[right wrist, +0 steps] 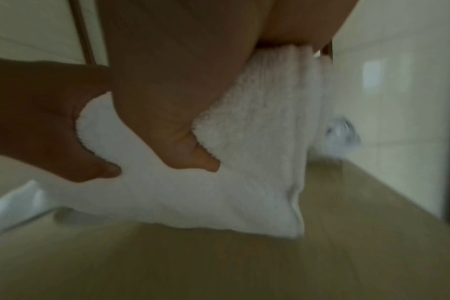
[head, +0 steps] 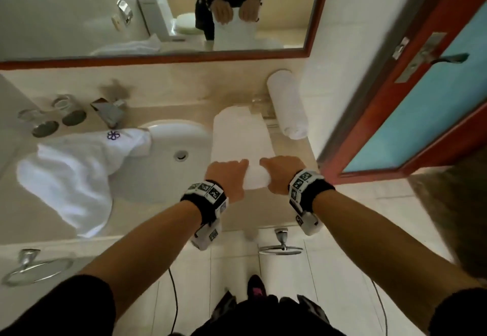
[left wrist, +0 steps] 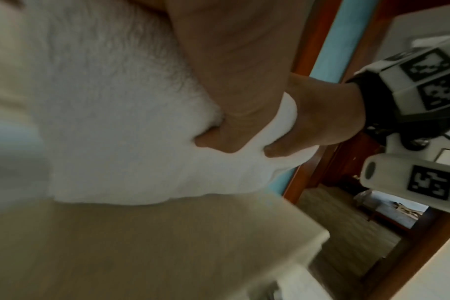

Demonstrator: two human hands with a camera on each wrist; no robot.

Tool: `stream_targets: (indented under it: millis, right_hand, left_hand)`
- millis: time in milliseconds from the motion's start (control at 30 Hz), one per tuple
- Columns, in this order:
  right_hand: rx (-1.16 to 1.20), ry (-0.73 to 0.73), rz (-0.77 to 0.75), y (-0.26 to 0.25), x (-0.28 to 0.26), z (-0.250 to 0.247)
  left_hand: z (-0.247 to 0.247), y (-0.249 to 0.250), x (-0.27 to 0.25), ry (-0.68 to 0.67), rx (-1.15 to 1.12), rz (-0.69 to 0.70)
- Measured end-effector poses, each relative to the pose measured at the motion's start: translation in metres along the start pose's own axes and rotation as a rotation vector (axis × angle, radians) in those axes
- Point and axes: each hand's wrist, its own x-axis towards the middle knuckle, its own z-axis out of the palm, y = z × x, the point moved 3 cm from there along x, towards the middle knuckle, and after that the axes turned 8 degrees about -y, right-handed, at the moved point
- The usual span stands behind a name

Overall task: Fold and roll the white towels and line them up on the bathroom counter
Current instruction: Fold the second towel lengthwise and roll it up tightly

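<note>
Both hands curled around the near end of one long white towel (head: 241, 138), just right of the sink (head: 174, 146). Left hand (head: 228, 177) gripping the small roll at the near end, thumb tucked under, fingers over the top. Right hand (head: 282, 175) gripping the same roll from the other side, thumb pressed into the soft cloth. Same grip seen up close from the left wrist, with the left hand (left wrist: 234, 85) squeezing the towel (left wrist: 121, 125) and the right hand (left wrist: 326, 117) just beside it. Same again from the right wrist: right hand (right wrist: 172, 97) and left hand (right wrist: 44, 121) both digging thumbs into the towel (right wrist: 244, 162). Rest of that towel lying flat and folded narrow, stretching away from the sink's right side toward the back wall. Resting on the beige counter (head: 147, 219).

Rolled towel (head: 287, 103) already done, lying further right of the sink, against the wall by the red door frame (head: 369, 98).

Loose towel (head: 79, 172) with a purple flower mark, bunched up left of the sink, one corner draped over the sink's rim.

Tap (head: 109, 110) behind the sink. Two glasses (head: 52, 114) left of the tap. Mirror (head: 158, 9) above the sink, showing both hands on the towel.
</note>
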Motion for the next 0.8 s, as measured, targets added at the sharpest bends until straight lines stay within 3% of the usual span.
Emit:
stream_targets:
  millis: [100,233,533,800]
  right_hand:
    - [0.02,-0.106,0.023,-0.009,-0.004,0.065]
    - [0.025,-0.165,0.01,-0.016,-0.008,0.101]
    - [0.058,-0.275,-0.036,-0.026,0.005,0.119]
    - [0.056,-0.327,-0.063,-0.023,0.019,0.127]
  left_hand:
    - [0.06,0.011,-0.007,-0.117,-0.041,-0.003]
    - [0.096,0.015,-0.013,-0.206,-0.092,-0.001]
    - [0.12,-0.001,-0.014,-0.409,-0.25,-0.05]
    - [0.131,-0.014,0.0,-0.432,-0.37,-0.042]
